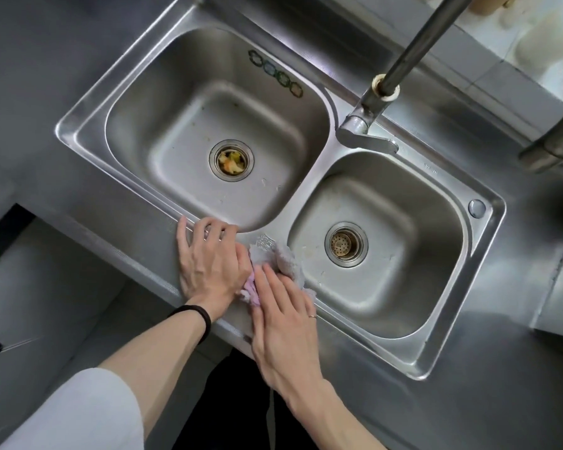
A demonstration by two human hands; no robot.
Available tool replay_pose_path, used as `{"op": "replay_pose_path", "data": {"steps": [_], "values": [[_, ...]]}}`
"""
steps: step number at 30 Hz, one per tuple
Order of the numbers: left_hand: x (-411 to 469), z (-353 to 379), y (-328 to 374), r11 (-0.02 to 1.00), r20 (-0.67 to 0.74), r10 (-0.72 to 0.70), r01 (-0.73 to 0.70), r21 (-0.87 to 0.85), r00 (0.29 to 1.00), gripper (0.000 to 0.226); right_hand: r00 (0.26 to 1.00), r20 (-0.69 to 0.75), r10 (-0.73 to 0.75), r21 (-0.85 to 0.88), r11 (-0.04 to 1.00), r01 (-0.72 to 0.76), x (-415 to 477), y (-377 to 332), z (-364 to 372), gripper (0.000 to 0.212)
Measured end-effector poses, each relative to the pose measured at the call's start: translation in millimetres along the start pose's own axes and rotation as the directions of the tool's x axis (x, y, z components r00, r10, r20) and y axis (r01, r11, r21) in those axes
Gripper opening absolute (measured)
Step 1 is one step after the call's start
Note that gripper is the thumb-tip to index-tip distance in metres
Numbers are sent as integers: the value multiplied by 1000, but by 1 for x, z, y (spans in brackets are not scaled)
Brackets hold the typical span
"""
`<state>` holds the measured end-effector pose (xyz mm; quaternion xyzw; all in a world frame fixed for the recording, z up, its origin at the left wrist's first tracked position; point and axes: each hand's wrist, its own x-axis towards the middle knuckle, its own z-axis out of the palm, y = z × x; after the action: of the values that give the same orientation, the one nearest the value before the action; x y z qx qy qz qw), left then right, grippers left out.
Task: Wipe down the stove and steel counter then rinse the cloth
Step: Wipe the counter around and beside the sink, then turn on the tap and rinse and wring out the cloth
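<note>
Looking straight down on a steel table (468, 414) with a double sink (489, 206) set into it.

Pressing a cloth (285, 258), grey with a lilac edge, onto the front rim of the sink, in the lower centre of the frame, where the strip between the two basins is meeting the rim. Letting its right part reach a little over the edge of the small basin (403, 287).

Laying the right hand (283, 323) flat on the cloth, fingers straight and close together, pointing toward the upper left. Wearing a thin ring (312, 316) on one finger.

Resting the left hand (208, 264) just to the left, palm down on the steel, fingers spread and slightly bent, fingertips reaching the edge of the large basin (182, 102). Touching the cloth with the thumb side. Lying relaxed and unclenched with both hands, side by side, close together over the lilac edge.

Wearing a black band (195, 315) on the left wrist and a white sleeve (78, 414) in the lower left corner.

Seeing, in the upper left, the large basin with food scraps (231, 160) in its drain and a row of small stickers (275, 73) on its far wall. Seeing, at the right, a round strainer (346, 244) in the drain of the small basin. Seeing a faucet (368, 125) behind the strip between the basins, with its spout rising toward the upper edge.
</note>
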<state>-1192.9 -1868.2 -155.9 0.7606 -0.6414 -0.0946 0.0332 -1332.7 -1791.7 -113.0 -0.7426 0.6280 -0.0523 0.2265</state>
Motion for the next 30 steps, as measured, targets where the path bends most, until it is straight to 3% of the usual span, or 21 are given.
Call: {"op": "replay_pose_path", "data": {"steps": [8,14,20,24,27,30], "values": [[1,5,-1,1000,-8,-6,6,2,1000,40,980,-190,61,-82,994,-78,-63,73,-2,50],[2,8,-2,1000,-40,1,-2,-9,999,37,964,-163,210,-94,969,-227,-57,59,2,50],[-1,3,0,999,-12,-8,7,-48,1000,41,959,-143,243,-69,964,-255,-53,59,-3,46],[8,-13,17,969,25,-56,60,-241,998,49,950,-138,280,-16,958,-285,-51,59,-2,44],[25,-31,68,897,-42,124,-130,-423,991,48,949,-118,291,4,956,-293,-50,59,-3,44],[53,-48,130,810,-146,296,-329,-486,944,49,952,-105,288,23,958,-287,-50,59,-4,43]]}}
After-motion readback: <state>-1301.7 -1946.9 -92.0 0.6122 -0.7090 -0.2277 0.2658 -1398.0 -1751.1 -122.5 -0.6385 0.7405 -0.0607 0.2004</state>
